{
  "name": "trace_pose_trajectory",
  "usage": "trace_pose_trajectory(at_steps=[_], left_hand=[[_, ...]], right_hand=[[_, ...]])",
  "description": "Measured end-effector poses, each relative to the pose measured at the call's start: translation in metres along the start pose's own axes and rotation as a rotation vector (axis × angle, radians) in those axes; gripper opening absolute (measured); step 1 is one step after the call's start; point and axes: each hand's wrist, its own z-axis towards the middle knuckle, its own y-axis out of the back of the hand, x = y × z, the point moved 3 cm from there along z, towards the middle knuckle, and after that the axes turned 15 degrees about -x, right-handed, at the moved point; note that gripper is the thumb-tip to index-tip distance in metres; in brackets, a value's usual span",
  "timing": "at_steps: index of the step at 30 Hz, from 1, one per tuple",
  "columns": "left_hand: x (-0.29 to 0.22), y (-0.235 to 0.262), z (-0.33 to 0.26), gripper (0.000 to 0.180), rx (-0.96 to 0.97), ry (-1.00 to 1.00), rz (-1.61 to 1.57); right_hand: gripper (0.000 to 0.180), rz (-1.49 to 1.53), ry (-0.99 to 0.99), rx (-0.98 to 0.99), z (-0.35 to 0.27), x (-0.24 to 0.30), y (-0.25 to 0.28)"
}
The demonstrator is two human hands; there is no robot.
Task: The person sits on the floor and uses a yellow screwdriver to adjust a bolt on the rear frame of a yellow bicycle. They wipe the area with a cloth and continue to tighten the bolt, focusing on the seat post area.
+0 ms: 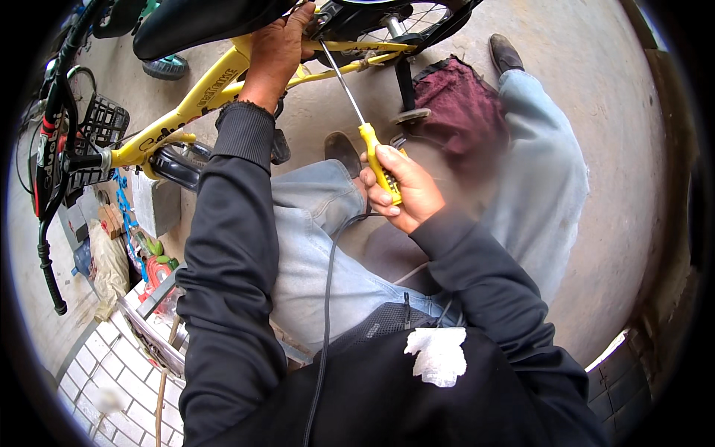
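Note:
My right hand (406, 186) is wrapped round the yellow handle of a screwdriver (369, 138). Its long metal shaft slants up and left to the yellow bicycle (190, 104), and the tip meets the dark parts by the rear wheel (421, 22). A small metal piece (398, 140) shows beside the handle; I cannot tell what it is. My left hand (275, 56) is closed at the frame just behind the black saddle (201, 26), close to the screwdriver's tip. What its curled fingers hold is hidden.
A dark red cloth (458, 104) lies on the concrete floor beside the pedal (412, 116). The handlebar (56, 149) juts out at the left. A grey block (155, 205), a beige bag (112, 261) and assorted items lie below it. A dark cable (328, 298) runs down my front.

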Motion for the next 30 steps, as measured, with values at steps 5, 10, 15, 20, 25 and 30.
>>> trace_pose_trajectory(at_steps=[5, 10, 15, 20, 25, 30], left_hand=[[0.0, -0.002, -0.001, 0.035, -0.034, 0.032, -0.089], [0.0, -0.004, -0.001, 0.034, -0.024, 0.056, -0.085], [0.0, -0.003, -0.002, 0.035, -0.056, 0.041, -0.121], [0.002, -0.002, 0.0, 0.036, -0.036, 0.003, -0.02], [0.003, -0.003, 0.002, 0.037, -0.03, -0.029, 0.004], [0.002, -0.002, 0.001, 0.037, -0.037, -0.047, 0.024]], right_hand=[[0.032, -0.333, 0.252, -0.254, 0.0, 0.001, -0.006], [0.037, -0.679, 0.695, -0.545, 0.01, 0.003, 0.002], [0.031, -0.365, 0.333, -0.387, 0.001, 0.008, -0.008], [0.033, -0.007, -0.013, -0.162, 0.007, 0.002, -0.001], [0.032, -0.107, 0.138, -0.241, 0.007, 0.001, -0.005], [0.035, -0.471, 0.42, -0.416, 0.006, 0.004, -0.008]])
